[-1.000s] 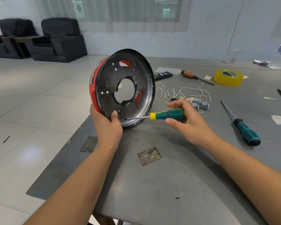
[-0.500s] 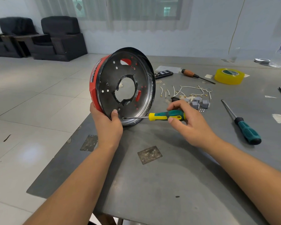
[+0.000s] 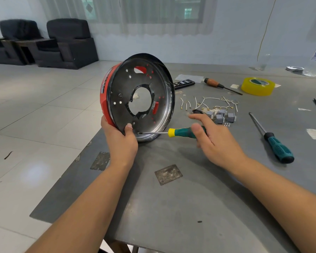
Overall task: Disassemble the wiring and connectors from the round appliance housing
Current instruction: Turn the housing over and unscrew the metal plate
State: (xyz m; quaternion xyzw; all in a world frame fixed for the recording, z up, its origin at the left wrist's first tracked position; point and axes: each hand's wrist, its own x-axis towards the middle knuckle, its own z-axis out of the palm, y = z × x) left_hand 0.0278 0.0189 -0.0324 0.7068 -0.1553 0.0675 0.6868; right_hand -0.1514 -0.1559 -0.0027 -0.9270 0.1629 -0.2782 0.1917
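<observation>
I am propping the round appliance housing (image 3: 139,99) on its rim near the left edge of the tabletop (image 3: 190,198), my left hand (image 3: 121,141) gripping the lower rim, thumb on the dark inner plate. It is looking like thin, stiff sheet metal, light but sharp-edged and slick, so I am judging the rolled rim the safest hold. The label on its red side is too blurred to read. My right hand (image 3: 213,141) is steadying the green-handled screwdriver (image 3: 173,133) with thumb and loosely spread fingers, tip at a screw low on the plate. Removed wires (image 3: 215,104) and grey connectors (image 3: 221,115) are lying beyond, towards the far edge.
</observation>
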